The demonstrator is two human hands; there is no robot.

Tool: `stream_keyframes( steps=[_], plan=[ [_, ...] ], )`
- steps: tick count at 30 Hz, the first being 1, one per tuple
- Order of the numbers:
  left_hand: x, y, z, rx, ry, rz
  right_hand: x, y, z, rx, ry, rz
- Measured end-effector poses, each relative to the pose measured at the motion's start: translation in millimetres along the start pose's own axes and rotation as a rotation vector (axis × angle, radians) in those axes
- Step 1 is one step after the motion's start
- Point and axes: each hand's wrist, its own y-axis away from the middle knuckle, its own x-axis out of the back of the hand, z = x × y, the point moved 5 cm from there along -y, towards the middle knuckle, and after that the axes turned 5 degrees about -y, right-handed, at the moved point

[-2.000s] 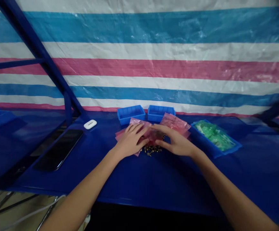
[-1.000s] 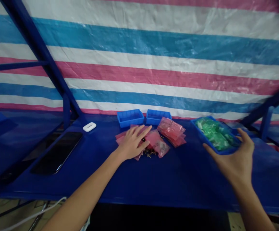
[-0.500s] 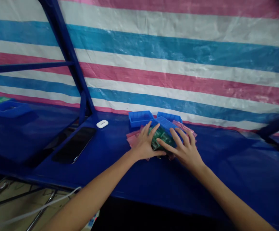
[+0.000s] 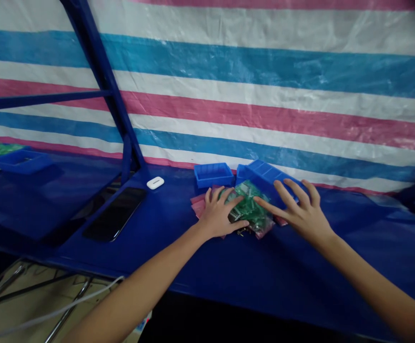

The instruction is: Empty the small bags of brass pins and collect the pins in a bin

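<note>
Blue bench [image 4: 336,271], centre: three blue plastic trays [image 4: 213,175], one tilted; green circuit boards [image 4: 249,205] atop pink bags [image 4: 198,207]. Left hand [image 4: 217,214] half open, resting on boards, no grip; right hand [image 4: 300,214] spread wide, empty, beside tilted tray.

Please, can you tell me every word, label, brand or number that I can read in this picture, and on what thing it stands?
No text can be read.
The green circuit boards may carry small print, but it is too small and blurred to read.
The white case and the black phone show no readable marks.
The printed item on the floor is too blurred to read.
</note>
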Motion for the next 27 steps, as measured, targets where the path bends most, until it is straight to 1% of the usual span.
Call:
stream_keyframes(
  steps=[1, 3, 5, 7, 9, 11, 13, 14, 16, 18, 19, 21, 23, 25, 26, 27],
  plan=[
    [0.2, 0, 0, -0.003, 0.002, 0.003, -1, 2, 2, -0.027, -0.016, -0.002],
    [0.6, 0, 0, -0.005, 0.011, 0.014, -2, 5, 5, -0.097, -0.058, -0.05],
    [0.9, 0, -1, 0.001, 0.026, 0.024, -3, 4, 9, -0.195, -0.092, -0.12],
    [0.6, -1, -2, 0.004, 0.041, 0.027, -1, 2, 15, -0.285, -0.121, -0.144],
    [-0.1, -1, -3, -0.001, 0.054, 0.021, 4, 2, 22, -0.331, -0.172, -0.099],
    [-0.8, -1, -4, -0.01, 0.067, 0.015, 9, 7, 30, -0.353, -0.216, -0.021],
    [-1.0, -1, -4, -0.016, 0.075, 0.01, 11, 21, 40, -0.436, -0.207, 0.045],
    [-0.9, -1, -5, -0.018, 0.078, 0.007, 11, 32, 47, -0.515, -0.18, 0.075],
    [-0.2, -1, -5, -0.028, 0.082, -0.004, 6, 61, 62, -0.754, -0.16, 0.101],
    [1.6, -1, -6, -0.037, 0.084, -0.017, -2, 93, 73, -0.948, -0.196, 0.147],
    [2.9, -1, -6, -0.039, 0.084, -0.021, -10, 109, 78, -1.02, -0.239, 0.121],
    [6.5, -2, -9, -0.032, 0.082, -0.017, -27, 136, 83, -1.113, -0.341, 0.055],
    [10.3, -3, -11, -0.014, 0.081, 0.001, -40, 154, 84, -1.191, -0.431, -0.032],
    [13.2, -4, -14, -0.003, 0.085, 0.021, -45, 161, 80, -1.273, -0.464, -0.134],
    [14.1, -5, -15, 0.0, 0.087, 0.029, -42, 159, 76, -1.299, -0.442, -0.171],
    [14.7, -5, -16, 0.003, 0.089, 0.037, -35, 152, 72, -1.311, -0.381, -0.179]
  ],
)
